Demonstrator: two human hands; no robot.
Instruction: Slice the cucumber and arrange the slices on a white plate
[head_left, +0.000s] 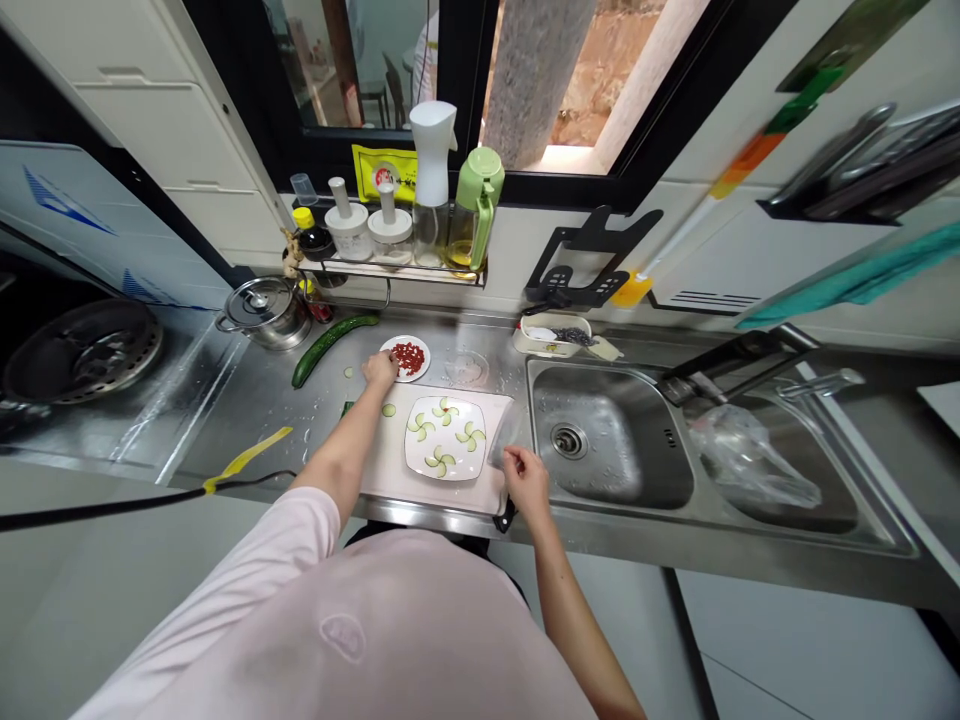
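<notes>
My left hand [381,370] is at the left rim of a small white plate [420,372] of red bits [408,358], its fingertips closed together; what they hold, if anything, is too small to tell. A square white plate [445,471] lies on a pale cutting board [386,460]. Pale green slices [439,460] form several pinwheels on it, one with a red dot at its centre. To the right of this plate my right hand [527,482] hovers near the board's edge, fingers pinched together by something clear that I cannot make out.
A cucumber [330,346] lies behind my left arm, beside a steel pot [266,310]. The sink [622,430] is on the right, with a plastic bag [750,450] in its second basin. Bottles and jars [390,235] stand on a rack behind. A black pan [82,350] is far left.
</notes>
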